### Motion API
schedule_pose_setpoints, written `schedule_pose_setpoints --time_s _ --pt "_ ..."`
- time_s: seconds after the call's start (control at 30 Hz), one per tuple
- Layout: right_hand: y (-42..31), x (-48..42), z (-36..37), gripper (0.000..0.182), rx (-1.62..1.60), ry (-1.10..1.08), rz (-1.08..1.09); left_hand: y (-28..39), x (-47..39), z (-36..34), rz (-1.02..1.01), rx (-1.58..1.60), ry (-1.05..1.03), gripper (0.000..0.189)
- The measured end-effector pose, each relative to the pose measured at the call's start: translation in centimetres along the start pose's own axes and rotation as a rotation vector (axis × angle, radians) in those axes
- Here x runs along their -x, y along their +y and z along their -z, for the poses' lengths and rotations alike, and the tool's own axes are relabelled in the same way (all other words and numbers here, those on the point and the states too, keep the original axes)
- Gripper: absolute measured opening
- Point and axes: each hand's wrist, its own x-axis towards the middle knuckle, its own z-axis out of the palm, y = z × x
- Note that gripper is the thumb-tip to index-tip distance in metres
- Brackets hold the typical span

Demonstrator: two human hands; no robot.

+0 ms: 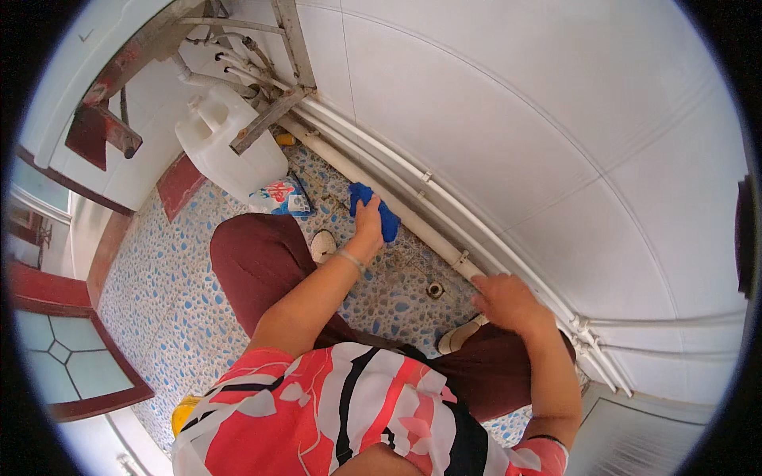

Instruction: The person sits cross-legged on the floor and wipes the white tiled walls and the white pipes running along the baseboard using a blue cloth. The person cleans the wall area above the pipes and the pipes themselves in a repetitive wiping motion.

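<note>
My left hand grips a bunched blue cloth against the side of the thick white pipe that runs low along the tiled wall. Farther along the same pipe, to the right, my right hand rests on it with no object seen in the fingers; its palm side is hidden. Two thinner white pipes run alongside, nearer the wall, held by small clips. Between my feet, a round drain fitting is set in the pebble-patterned floor.
A large white plastic jug stands left of the pipes, beside a printed plastic bag. Above them juts a rusty metal bracket. A small yellow object lies behind the jug. My shoes are close to the pipe.
</note>
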Motion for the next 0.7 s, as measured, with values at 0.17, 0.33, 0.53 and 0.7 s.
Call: schedule_pose_setpoints --time_s 0.17,0.33,0.53,0.7 --pt "0.5 0.6 0.1 0.032 -0.236 0.028 0.087 -1.5 -4.1 -4.1 0.011 -0.156 -0.057 0.072" --pt "1.4 1.0 0.7 0.036 -0.191 0.063 -0.052 -6.3 -8.5 -6.6 0.059 0.301 -0.120 0.066" --pt "2.2 0.0 0.3 0.038 -0.190 -0.091 -0.095 -7.6 -11.0 -5.8 -0.019 0.077 -0.002 0.037" --pt "1.5 -1.0 1.0 0.039 -0.164 -0.069 -0.093 -9.1 -16.0 -8.2 0.008 0.087 0.308 0.041"
